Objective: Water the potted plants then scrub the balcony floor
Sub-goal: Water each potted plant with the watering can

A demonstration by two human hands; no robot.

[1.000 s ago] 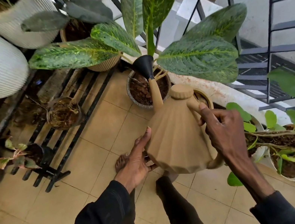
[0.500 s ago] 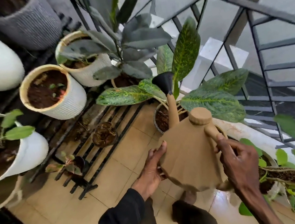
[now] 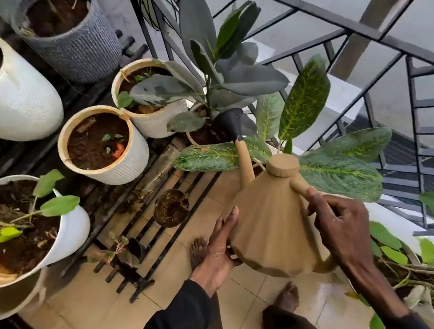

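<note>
- the tan ribbed watering can is held in the air over the tiled balcony floor, between both hands, in front of the black railing.
- the right hand is curled in a narrow grip around the can's handle, thumb lying along the handle's upper end, just below the round cap; the can's body sits to the left of this grip.
- the left hand is open and flat, palm pressed to the can's left side near its base, fingers pointing up along the ribs; it props the can and does not wrap it.
- the spout rises from the can's top, away from both hands, and its dark rose ends among the leaves of the grey-green leafed plant, above that plant's pot.
- the speckled-leaf plant spreads just behind the can.
- white ribbed pots stand on a dark slatted rack to the left, well apart from the can.
</note>
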